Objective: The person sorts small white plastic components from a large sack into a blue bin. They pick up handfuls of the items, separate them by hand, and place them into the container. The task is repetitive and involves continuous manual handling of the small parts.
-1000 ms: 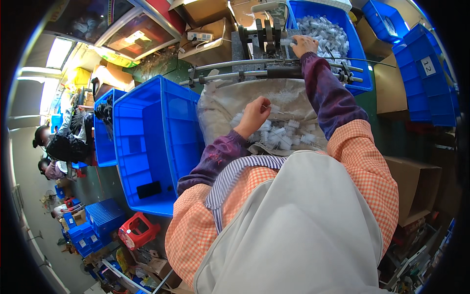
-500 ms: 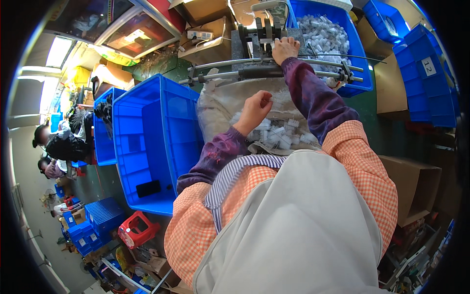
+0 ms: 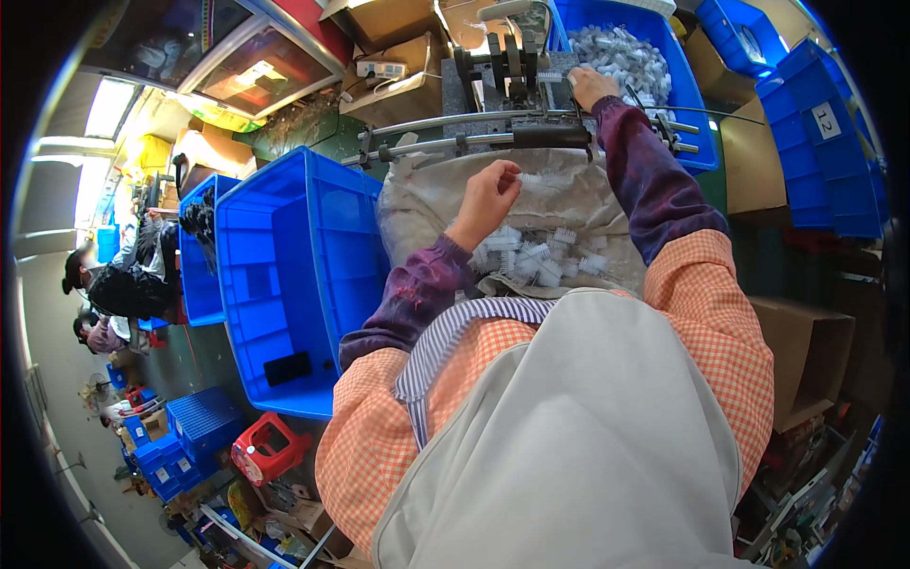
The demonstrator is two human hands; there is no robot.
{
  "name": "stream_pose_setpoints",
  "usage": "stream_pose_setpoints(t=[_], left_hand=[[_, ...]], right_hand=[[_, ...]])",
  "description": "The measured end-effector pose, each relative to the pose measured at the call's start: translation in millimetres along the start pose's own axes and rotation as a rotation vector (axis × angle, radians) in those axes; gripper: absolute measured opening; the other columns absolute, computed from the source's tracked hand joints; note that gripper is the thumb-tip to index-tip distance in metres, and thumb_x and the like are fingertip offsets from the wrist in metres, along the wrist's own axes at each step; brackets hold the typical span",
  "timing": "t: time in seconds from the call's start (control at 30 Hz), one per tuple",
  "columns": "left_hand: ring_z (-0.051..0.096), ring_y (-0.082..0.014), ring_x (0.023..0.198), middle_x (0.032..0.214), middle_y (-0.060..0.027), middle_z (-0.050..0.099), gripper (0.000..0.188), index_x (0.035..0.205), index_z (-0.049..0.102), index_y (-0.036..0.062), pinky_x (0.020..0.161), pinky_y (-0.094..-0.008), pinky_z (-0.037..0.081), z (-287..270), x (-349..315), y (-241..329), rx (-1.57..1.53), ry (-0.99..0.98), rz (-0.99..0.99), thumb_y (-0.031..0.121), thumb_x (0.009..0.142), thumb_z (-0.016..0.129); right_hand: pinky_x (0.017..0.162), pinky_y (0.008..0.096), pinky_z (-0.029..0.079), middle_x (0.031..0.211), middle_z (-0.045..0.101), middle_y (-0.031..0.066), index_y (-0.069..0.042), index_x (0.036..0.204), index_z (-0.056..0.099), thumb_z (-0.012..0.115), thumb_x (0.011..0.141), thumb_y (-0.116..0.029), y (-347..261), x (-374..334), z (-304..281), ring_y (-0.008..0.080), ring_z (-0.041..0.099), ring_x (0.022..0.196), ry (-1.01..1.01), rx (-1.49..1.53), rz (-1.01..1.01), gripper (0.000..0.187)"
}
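My left hand [image 3: 486, 204] hovers over a beige cloth [image 3: 417, 194], thumb and fingers pinched at the end of a small white-bristled brush [image 3: 542, 179]. Below it on the cloth lies a heap of similar little brushes [image 3: 536, 256]. My right hand [image 3: 594, 88] reaches farther forward, fingers curled at the right side of a dark metal bench machine [image 3: 505, 71]. What those fingers grip is hidden. Just left of them, a small pale bristled piece [image 3: 549, 77] sits on the machine. A black sleeve [image 3: 552, 137] is on the metal rods [image 3: 427, 122] across the machine's front.
A blue bin [image 3: 703, 142] full of small whitish pieces [image 3: 621, 59] stands behind my right hand. At my left is a large blue bin [image 3: 322, 256] with a dark flat item [image 3: 287, 368] inside. Cardboard boxes [image 3: 806, 360], a red stool [image 3: 270, 448] and people [image 3: 123, 275] are around.
My right hand has moved right, from the machine's middle to its right side. The black sleeve has shifted right along the rods. My left hand has risen slightly forward with the brush.
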State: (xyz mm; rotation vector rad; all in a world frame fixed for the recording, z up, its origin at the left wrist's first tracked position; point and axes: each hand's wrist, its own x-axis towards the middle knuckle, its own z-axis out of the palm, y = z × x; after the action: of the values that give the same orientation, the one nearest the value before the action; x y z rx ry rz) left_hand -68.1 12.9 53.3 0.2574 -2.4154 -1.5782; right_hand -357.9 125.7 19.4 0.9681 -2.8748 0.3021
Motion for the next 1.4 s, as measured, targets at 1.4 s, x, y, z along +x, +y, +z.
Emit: stream_pose_setpoints(t=[1.4], left_hand=[[0.053,-0.0297,0.089,0.093,-0.0116,0.055,0.015,0.081,0.062,0.0072,0.072,-0.0392,0.045,20,-57,-44,0.794,-0.264,0.056,0.005,0.069,0.054]], right_hand=[[0.087,0.0382,0.034,0.100,0.059,-0.0012,-0.016,0.095,0.061,0.052,0.081,-0.024,-34,4,13,0.0208,0.048,0.103,0.152,0.037,-0.148,0.018]])
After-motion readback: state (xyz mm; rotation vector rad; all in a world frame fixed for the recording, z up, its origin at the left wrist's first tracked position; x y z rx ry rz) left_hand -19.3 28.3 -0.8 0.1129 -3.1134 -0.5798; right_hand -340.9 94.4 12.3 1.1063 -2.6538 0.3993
